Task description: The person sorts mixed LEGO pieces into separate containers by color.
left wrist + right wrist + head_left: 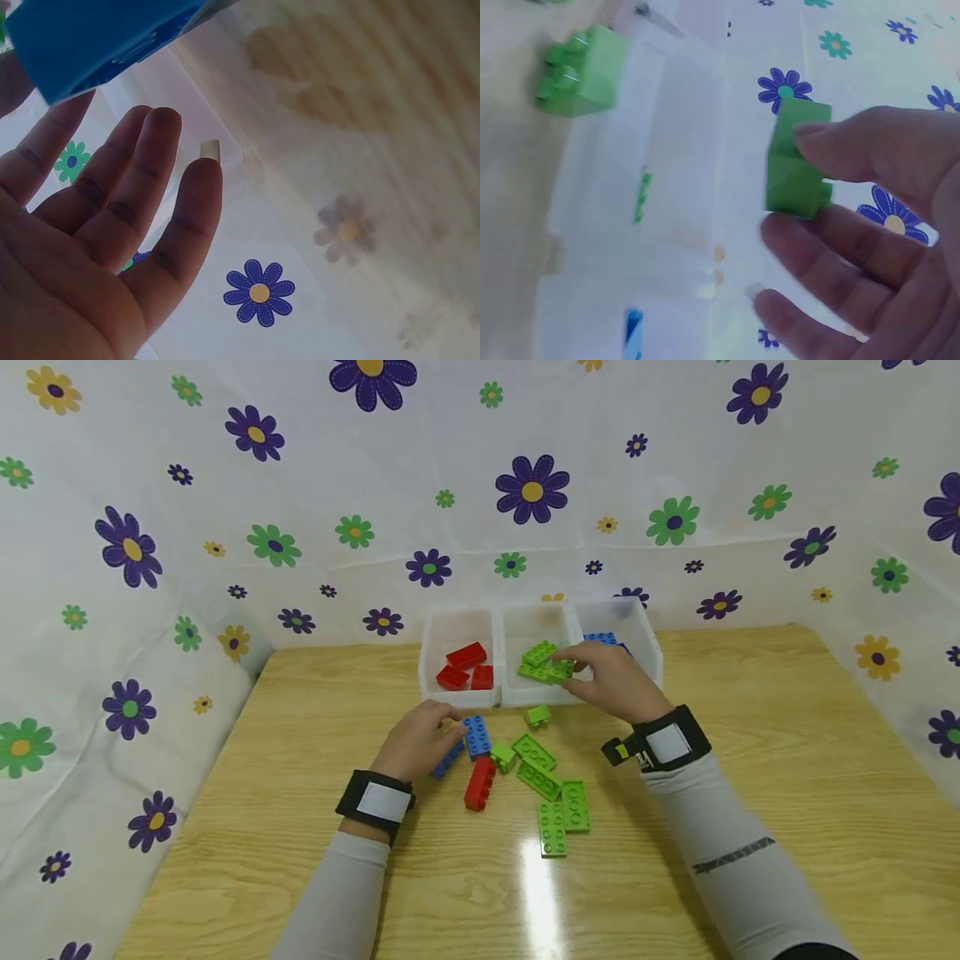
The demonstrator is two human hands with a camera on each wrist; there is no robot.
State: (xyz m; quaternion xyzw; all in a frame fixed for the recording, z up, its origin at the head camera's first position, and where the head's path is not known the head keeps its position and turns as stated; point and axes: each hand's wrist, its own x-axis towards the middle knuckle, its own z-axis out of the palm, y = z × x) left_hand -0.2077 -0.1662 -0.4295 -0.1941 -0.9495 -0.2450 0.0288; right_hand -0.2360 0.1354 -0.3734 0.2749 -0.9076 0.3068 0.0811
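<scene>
My left hand [420, 743] pinches a blue toy brick [476, 737] by its left side, low over the table; in the left wrist view the blue brick [112, 45] is close to the camera, the other fingers spread. Beneath that hand lies another blue brick [447, 760]. Over the middle compartment of the white tray [461, 698], my right hand [611, 681] holds a green brick [560, 672], which the right wrist view shows between thumb and fingers [799, 161]. Below it, green bricks [538, 653] lie in that compartment.
Red bricks [467, 655] fill part of the tray's left compartment and blue bricks [600, 638] the right one. On the table are a red brick [480, 783] and several green bricks [539, 780], with one small green brick [537, 717] close before the tray. A flowered cloth [450, 468] hangs behind.
</scene>
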